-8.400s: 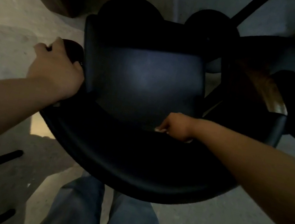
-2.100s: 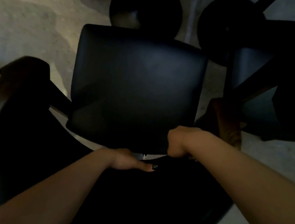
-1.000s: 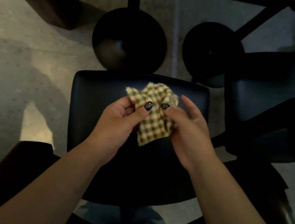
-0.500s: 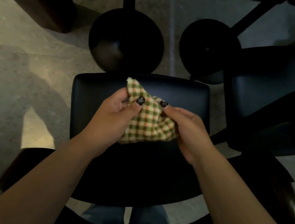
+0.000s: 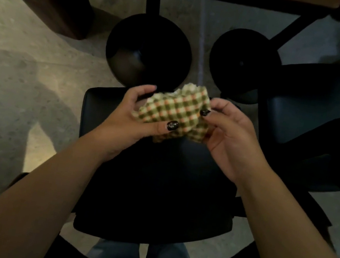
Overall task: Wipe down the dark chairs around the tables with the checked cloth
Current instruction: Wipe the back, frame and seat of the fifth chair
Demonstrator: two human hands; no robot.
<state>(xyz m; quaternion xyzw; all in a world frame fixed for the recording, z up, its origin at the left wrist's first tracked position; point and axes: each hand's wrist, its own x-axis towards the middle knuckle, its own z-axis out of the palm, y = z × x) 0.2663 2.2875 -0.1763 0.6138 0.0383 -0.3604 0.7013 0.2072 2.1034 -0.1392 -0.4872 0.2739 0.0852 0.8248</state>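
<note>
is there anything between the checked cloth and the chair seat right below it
Nothing visible. The left hand and right hand hold the checked cloth above the dark chair seat, with only open air beneath it.

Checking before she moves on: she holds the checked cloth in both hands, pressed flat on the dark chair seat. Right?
Not quite. The head view shows both the left hand and right hand pinching the checked cloth, but it is held up bunched above the dark chair seat, not pressed on it.
</note>
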